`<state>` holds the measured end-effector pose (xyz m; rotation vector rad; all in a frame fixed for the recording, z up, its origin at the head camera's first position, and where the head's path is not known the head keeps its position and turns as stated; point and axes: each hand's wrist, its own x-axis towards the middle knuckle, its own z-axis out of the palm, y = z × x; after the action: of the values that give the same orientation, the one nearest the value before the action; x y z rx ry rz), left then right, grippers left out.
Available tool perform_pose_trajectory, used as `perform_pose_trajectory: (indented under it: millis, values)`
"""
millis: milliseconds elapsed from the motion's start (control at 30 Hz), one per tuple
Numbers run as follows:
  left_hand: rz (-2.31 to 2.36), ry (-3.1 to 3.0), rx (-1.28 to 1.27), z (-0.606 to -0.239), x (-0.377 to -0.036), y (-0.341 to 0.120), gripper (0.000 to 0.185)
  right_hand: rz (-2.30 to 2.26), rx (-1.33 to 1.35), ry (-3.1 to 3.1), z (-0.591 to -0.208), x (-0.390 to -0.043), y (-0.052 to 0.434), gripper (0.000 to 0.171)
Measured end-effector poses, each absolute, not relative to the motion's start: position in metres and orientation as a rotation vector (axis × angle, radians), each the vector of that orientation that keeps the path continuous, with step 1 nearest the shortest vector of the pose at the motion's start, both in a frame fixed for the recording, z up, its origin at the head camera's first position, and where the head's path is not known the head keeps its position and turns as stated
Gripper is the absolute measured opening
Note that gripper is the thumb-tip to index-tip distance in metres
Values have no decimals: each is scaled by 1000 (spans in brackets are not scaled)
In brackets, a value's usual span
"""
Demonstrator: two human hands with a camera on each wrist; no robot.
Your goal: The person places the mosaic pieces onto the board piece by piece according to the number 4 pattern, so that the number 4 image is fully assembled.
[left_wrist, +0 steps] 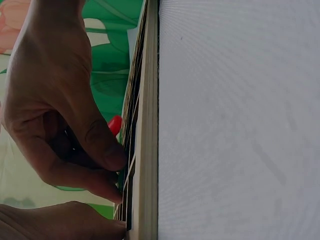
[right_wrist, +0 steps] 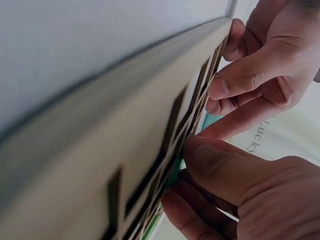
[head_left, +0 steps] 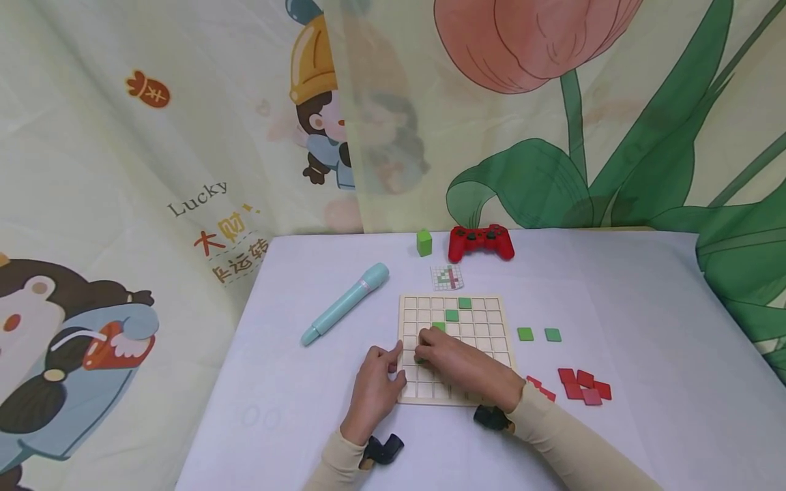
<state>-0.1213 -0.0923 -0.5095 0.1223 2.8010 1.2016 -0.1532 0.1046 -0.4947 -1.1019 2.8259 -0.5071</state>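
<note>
White bench. Right hand pinches green tile, left part of grid board; left hand touches board's left edge, fingers apart. Tile likely light, stiff; take opposite edges.

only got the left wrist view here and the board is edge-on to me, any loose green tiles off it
Observer: Yes, two loose green tiles lie on the table, to the right of the board.

Operator: ok and how do the ones already in the grid sit

Observer: Three placed green tiles show there in a diagonal line, running from near the right hand toward the far edge and rightward.

Operator: what's nearest past that far edge

Observer: A small card printed with a coloured grid lies flat just beyond it.
</note>
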Motion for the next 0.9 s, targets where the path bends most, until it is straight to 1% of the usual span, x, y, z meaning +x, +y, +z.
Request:
perform_pose_trajectory:
  millis: [233,467,600,700,900]
  values:
    - [1206,2797,127,-508,-121,-92,57,-547,-1050,2744,-487,-149,112,30]
    - [1199,2795,103,-508,-121,-92,57,-451,-1088,2731,-486,-143,121,42]
    - [1208,2795,80,-509,-121,-89,58,-541,-1015,2748,-475,-146,143,49]
    - [1227,2781,61,-509,-120,-87,58,-640,-858,2836,-465,-151,177,51]
    - [1225,2795,66,-506,-119,-89,58,-588,-370,2878,-461,-161,244,39]
